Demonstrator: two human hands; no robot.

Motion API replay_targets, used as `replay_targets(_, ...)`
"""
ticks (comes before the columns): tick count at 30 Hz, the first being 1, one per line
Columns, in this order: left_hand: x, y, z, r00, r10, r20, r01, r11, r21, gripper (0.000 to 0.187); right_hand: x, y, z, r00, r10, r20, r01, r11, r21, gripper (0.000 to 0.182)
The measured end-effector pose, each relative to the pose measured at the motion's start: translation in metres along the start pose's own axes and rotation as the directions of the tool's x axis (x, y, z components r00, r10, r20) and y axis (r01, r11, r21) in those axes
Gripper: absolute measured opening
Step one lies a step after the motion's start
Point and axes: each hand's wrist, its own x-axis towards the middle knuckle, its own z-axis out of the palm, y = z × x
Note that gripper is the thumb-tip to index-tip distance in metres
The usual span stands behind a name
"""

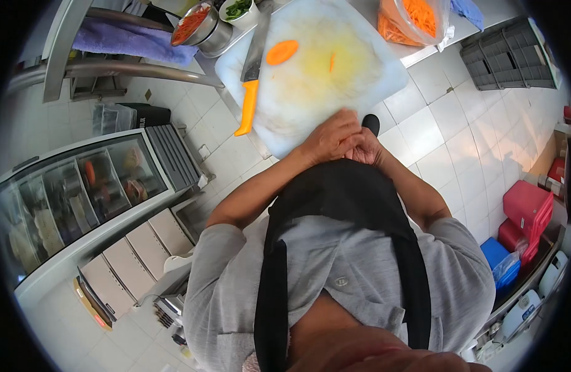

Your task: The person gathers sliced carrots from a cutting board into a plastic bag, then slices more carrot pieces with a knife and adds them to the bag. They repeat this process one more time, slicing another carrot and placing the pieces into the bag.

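Note:
My left hand [332,134] and my right hand [364,149] meet at the near edge of the white cutting board [304,121], in front of the black apron [341,192]. The fingers of both are curled and touch each other; anything between them is hidden. On the board lie an orange carrot slice [282,53], a thin carrot strip [332,62] and, along the left side, a knife with a yellow-orange handle [249,108]. Its blade points away from me. A yellow-orange stain marks the board.
Beyond the board's left corner stand a metal container of shredded carrot [191,28] and a white bowl of greens [238,11]. A bag of shredded carrot [415,22] sits at right. Grey crates [508,56], a purple towel [130,40] and a glass-topped cooler [81,192] are around.

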Motion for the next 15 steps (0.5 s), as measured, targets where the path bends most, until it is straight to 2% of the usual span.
replay_targets(1, -0.005, 0.002, -0.005, 0.990, 0.001, 0.138, 0.024, 0.983, -0.180, 0.023, -0.001, -0.005, -0.009, 0.979, 0.070, 0.191, -0.090, 0.991, 0.094, 0.050)
replay_targets(2, -0.012, 0.006, -0.009, 0.991, -0.007, 0.130, 0.030, 0.984, -0.176, 0.023, 0.000, -0.008, -0.018, 0.979, 0.082, 0.187, -0.101, 0.990, 0.095, 0.050)
replay_targets(3, -0.017, 0.010, -0.013, 0.932, -0.216, 0.290, 0.303, 0.905, -0.300, 0.023, 0.002, -0.008, -0.019, 0.989, 0.085, 0.119, -0.091, 0.995, 0.047, 0.049)
replay_targets(4, -0.017, 0.013, -0.016, 0.805, -0.371, 0.463, 0.556, 0.744, -0.370, 0.025, 0.004, -0.011, -0.019, 0.995, 0.084, 0.050, -0.084, 0.996, -0.005, 0.047)
replay_targets(5, -0.014, 0.013, -0.018, 0.808, -0.374, 0.454, 0.554, 0.745, -0.371, 0.025, 0.004, -0.012, -0.018, 0.995, 0.093, 0.047, -0.092, 0.996, -0.010, 0.047)
replay_targets(7, -0.002, 0.018, -0.023, 0.835, -0.491, 0.248, 0.545, 0.676, -0.496, 0.026, 0.007, -0.002, 0.014, 0.964, -0.087, -0.251, 0.032, 0.976, -0.215, 0.049)
replay_targets(8, 0.008, 0.018, -0.028, 0.835, -0.488, 0.253, 0.545, 0.675, -0.497, 0.026, 0.008, -0.005, 0.013, 0.963, -0.092, -0.252, 0.037, 0.976, -0.214, 0.049)
replay_targets(10, 0.038, 0.007, -0.045, 0.856, -0.517, 0.000, 0.473, 0.782, -0.405, 0.023, 0.011, -0.011, 0.011, 0.937, 0.001, -0.349, -0.068, 0.981, -0.181, 0.055)
replay_targets(12, 0.070, -0.021, -0.049, 0.859, -0.456, -0.234, 0.443, 0.890, -0.108, 0.025, 0.008, -0.016, 0.008, 0.944, -0.014, -0.330, -0.050, 0.981, -0.187, 0.057)
replay_targets(13, 0.082, -0.038, -0.049, 0.861, -0.451, -0.236, 0.437, 0.893, -0.111, 0.025, 0.006, -0.019, 0.007, 0.950, -0.027, -0.310, -0.035, 0.981, -0.192, 0.060)
replay_targets(14, 0.093, -0.058, -0.047, 0.900, -0.304, -0.311, 0.356, 0.926, 0.125, 0.021, 0.004, -0.021, 0.007, 0.950, -0.034, -0.312, -0.031, 0.979, -0.201, 0.060)
replay_targets(15, 0.099, -0.066, -0.044, 0.926, -0.141, -0.349, 0.271, 0.894, 0.357, 0.016, 0.002, -0.021, 0.008, 0.953, -0.093, -0.289, 0.021, 0.970, -0.242, 0.060)
